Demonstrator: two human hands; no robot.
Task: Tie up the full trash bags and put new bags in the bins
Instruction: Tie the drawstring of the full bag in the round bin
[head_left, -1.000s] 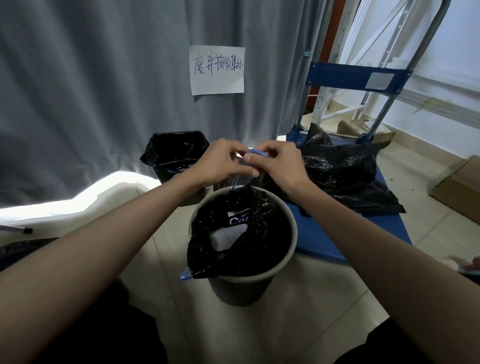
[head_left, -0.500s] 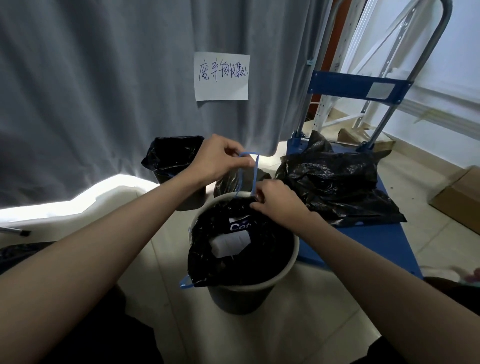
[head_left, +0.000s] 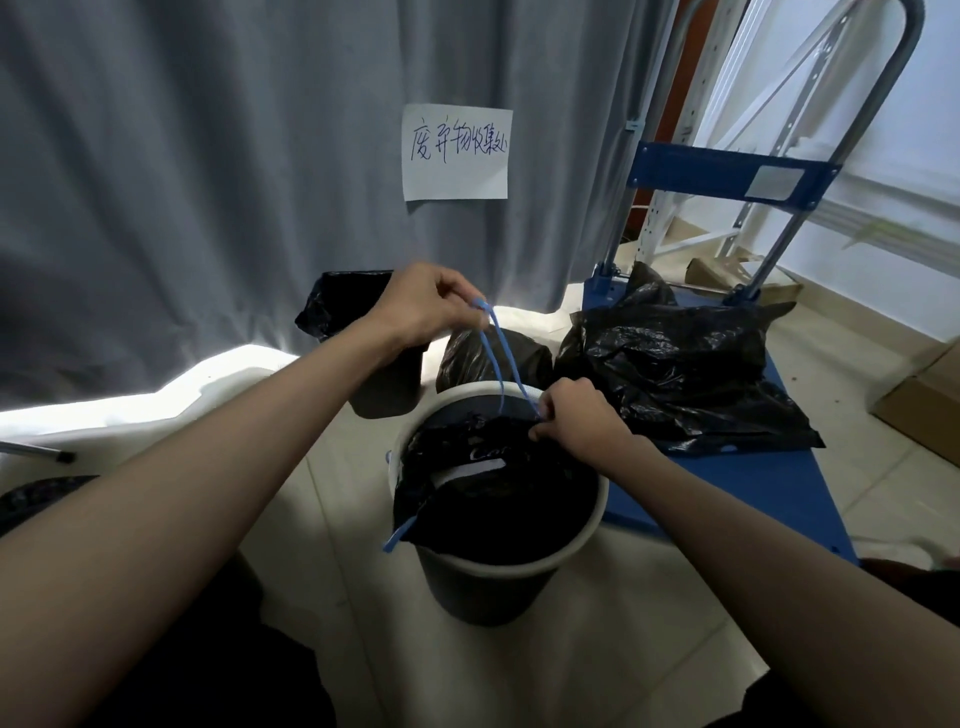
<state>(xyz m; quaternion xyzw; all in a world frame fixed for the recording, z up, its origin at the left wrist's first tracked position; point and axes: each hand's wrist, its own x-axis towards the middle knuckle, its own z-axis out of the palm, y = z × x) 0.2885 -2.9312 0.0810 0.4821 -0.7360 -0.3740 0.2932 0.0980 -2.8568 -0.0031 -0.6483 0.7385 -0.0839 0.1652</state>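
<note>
Grey curtain (head_left: 208, 182) backdrop with a handwritten paper sign (head_left: 456, 151) taped on it, pale tiled floor (head_left: 649, 639) below. Landmark: the grey bin (head_left: 483, 592) in the middle of the floor, lined with a full black trash bag (head_left: 493, 499).

Left of and behind the grey bin: a second bin (head_left: 384, 384), dark, already with a black liner over its rim, standing against the curtain.

Above the grey bin, to its left: left hand (head_left: 423, 306), fingers curled, pinching the top of the blue drawstring (head_left: 498, 358) and holding it raised. Likely keeps the loop taut so the bag mouth cinches.

At the grey bin's far rim: right hand (head_left: 582, 421), fingers curled, gripping the drawstring's lower end together with the gathered bag edge, probably to anchor the plastic against the upward pull. Bag mouth only partly gathered, something white showing inside. The other blue drawstring end (head_left: 399, 535) hangs loose over the near left rim.

Just behind the grey bin: a small bagged bundle (head_left: 483, 358).

Right of the grey bin: blue platform cart (head_left: 753, 499) carrying a filled black bag (head_left: 680, 369), presumably staged for removal. Further right, a cardboard box (head_left: 930, 405) at the frame edge.

Judgement: tying step in progress, knot not yet made; fresh liner for this bin not yet in.
</note>
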